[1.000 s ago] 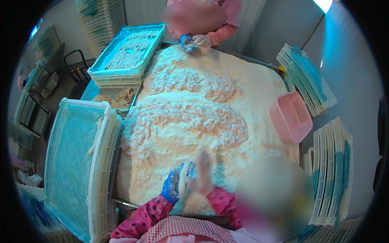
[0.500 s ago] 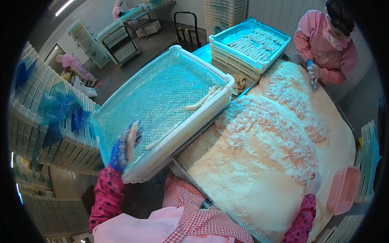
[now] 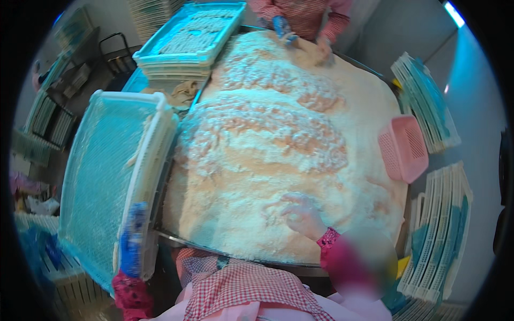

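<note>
My left hand (image 3: 134, 238), in a blue glove and smeared by motion, is at the right rim of the large white tray (image 3: 96, 182) lined with blue mesh; what it holds is too blurred to tell. My right hand (image 3: 300, 214), coated pale, lies in the powder near the front of the flour-covered table (image 3: 225, 219), fingers apart. Beyond it, two long heaps of lumpy pinkish coated pieces (image 3: 267, 131) cross the powder. A few pale strips (image 3: 140, 140) lie along that tray's right side.
A co-worker's hands (image 3: 284, 32) work at the far edge. Stacked trays (image 3: 171, 69) with rows of pale pieces and a brown cloth (image 3: 184, 91) sit at back left. A pink perforated basket (image 3: 401, 147) sits right; tray stacks (image 3: 433, 230) line that side. A trolley (image 3: 115, 59) stands behind.
My left hand has left the table's front with a pale strip, passed over the tray and is now at its rim. My right hand now rests in the powder. The co-worker's hands have moved apart.
</note>
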The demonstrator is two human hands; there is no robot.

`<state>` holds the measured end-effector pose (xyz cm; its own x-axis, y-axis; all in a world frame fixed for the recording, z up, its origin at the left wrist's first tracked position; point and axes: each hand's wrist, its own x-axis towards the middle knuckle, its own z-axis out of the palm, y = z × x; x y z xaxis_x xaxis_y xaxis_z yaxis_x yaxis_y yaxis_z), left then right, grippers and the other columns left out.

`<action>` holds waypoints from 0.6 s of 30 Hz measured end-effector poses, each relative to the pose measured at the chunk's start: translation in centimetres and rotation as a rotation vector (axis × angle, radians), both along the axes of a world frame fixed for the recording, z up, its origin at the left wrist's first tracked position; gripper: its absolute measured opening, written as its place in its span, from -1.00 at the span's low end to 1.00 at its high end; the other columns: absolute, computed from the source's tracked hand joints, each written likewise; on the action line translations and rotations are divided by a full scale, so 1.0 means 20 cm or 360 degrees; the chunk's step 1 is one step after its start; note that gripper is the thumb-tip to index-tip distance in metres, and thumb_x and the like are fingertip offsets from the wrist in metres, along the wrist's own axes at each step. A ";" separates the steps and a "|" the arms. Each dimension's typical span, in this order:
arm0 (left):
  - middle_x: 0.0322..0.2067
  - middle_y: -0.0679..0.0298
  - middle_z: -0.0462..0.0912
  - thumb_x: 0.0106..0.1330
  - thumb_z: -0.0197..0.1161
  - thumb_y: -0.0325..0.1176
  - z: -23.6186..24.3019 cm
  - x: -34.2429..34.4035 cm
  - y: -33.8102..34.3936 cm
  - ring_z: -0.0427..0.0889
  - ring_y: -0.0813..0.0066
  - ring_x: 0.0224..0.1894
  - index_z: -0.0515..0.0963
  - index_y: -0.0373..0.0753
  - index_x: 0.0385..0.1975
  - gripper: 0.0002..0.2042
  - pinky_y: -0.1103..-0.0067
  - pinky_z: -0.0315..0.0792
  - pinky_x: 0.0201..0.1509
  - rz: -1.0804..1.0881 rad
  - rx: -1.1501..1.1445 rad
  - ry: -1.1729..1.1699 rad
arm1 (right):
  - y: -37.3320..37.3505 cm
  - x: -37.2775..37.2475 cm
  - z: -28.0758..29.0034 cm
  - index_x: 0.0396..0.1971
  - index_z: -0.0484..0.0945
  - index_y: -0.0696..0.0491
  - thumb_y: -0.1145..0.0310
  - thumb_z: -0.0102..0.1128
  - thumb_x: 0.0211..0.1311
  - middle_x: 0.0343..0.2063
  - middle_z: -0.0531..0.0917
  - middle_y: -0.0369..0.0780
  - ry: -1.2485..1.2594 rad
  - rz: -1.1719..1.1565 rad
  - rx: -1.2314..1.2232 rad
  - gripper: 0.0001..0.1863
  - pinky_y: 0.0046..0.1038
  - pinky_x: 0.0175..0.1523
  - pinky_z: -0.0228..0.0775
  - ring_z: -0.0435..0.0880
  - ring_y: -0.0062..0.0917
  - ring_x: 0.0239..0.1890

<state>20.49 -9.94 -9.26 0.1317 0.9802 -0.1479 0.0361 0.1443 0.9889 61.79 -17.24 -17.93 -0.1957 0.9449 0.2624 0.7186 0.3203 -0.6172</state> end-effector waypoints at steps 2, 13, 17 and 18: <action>0.17 0.07 0.24 0.17 0.18 -0.08 -0.20 0.19 0.04 0.20 0.26 0.23 0.16 -0.30 0.20 -0.34 0.39 0.08 0.27 -0.0536 0.0373 0.0368 | -0.13 0.10 -0.09 -0.21 0.47 0.08 0.41 0.14 -0.04 -0.09 0.47 -0.09 0.0295 -0.0862 -0.0080 -0.69 -0.31 0.16 0.18 0.42 -0.27 0.03; -0.06 0.14 0.48 -0.01 0.24 -0.35 -0.83 1.19 0.12 0.47 0.14 -0.07 0.39 -0.23 -0.01 -0.53 0.38 0.37 -0.02 -0.1214 0.1254 0.1055 | -0.31 0.06 -0.25 0.15 0.13 0.19 0.30 0.01 0.17 0.16 0.19 -0.01 0.0171 -0.1788 0.0178 -0.43 -0.26 0.27 -0.07 0.14 -0.16 0.22; -0.18 0.16 0.54 0.03 0.20 -0.30 -0.81 1.08 0.11 0.51 0.16 -0.17 0.46 -0.20 -0.11 -0.63 0.35 0.40 -0.11 -0.1071 0.1352 0.1094 | -0.42 0.03 -0.34 0.13 0.16 0.19 0.30 -0.06 0.20 0.12 0.25 -0.03 0.0356 -0.1920 -0.0019 -0.48 -0.26 0.28 -0.10 0.15 -0.18 0.20; -0.19 0.15 0.54 0.00 0.23 -0.32 -0.80 1.14 0.06 0.51 0.14 -0.16 0.46 -0.19 -0.11 -0.61 0.35 0.40 -0.11 -0.1107 0.1322 0.1081 | -0.33 -0.10 -0.30 0.13 0.16 0.19 0.29 -0.09 0.23 0.12 0.25 -0.03 0.0301 -0.1735 -0.0016 -0.50 -0.26 0.27 -0.08 0.16 -0.18 0.19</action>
<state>43.38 -8.67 -25.32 0.7910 0.5653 0.2342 0.3860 -0.7580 0.5258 59.87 -23.92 -23.94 0.7851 0.5889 0.1919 0.5066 -0.4324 -0.7459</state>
